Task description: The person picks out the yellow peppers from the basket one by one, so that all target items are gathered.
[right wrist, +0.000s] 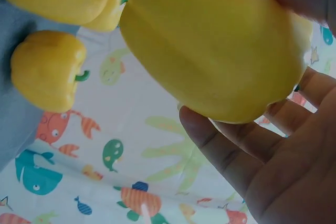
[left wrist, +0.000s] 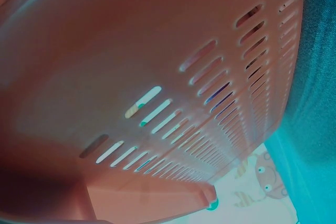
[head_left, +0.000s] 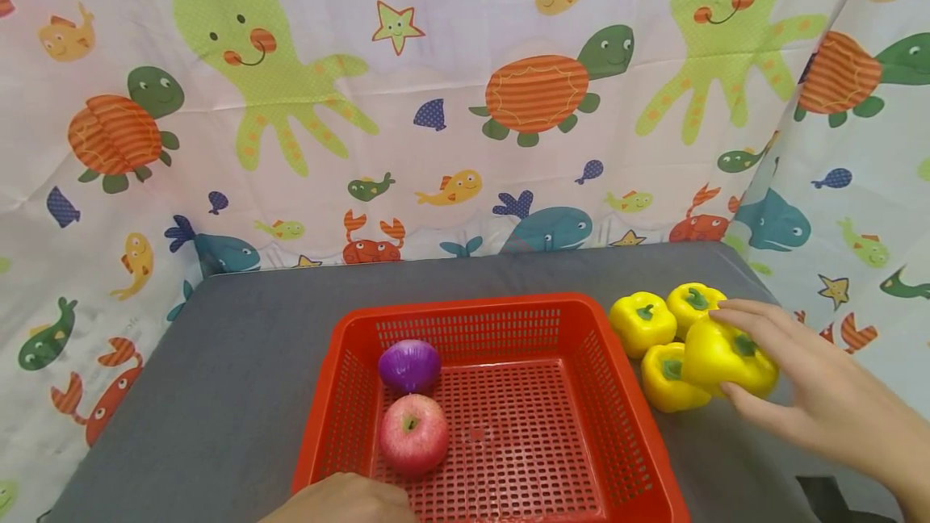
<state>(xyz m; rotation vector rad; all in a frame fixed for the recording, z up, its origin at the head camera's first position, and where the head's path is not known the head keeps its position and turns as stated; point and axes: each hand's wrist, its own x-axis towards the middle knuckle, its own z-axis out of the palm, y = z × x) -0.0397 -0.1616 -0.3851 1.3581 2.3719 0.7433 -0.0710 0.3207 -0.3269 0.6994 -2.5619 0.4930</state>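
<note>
My right hand [head_left: 806, 386] grips a yellow bell pepper [head_left: 719, 357] between thumb and fingers, to the right of the red basket [head_left: 625, 394]. In the right wrist view this bell pepper [right wrist: 220, 40] looms large, with the fingertips on its side. Three more yellow bell peppers [head_left: 643, 324] lie close together beside the basket's right wall. At the bottom of the head view, my left hand [head_left: 349, 500] holds the basket's near-left rim, its fingers mostly hidden. The left wrist view shows the slotted basket wall [left wrist: 105, 66] from close by. Inside the basket are a purple onion [head_left: 410, 366] and a red apple [head_left: 414, 434].
A grey table [head_left: 218, 394] carries the basket and peppers. Behind it and along both sides hangs a white curtain [head_left: 450, 23] printed with sea animals. A small dark object [head_left: 824, 495] lies at the lower right, near the right forearm.
</note>
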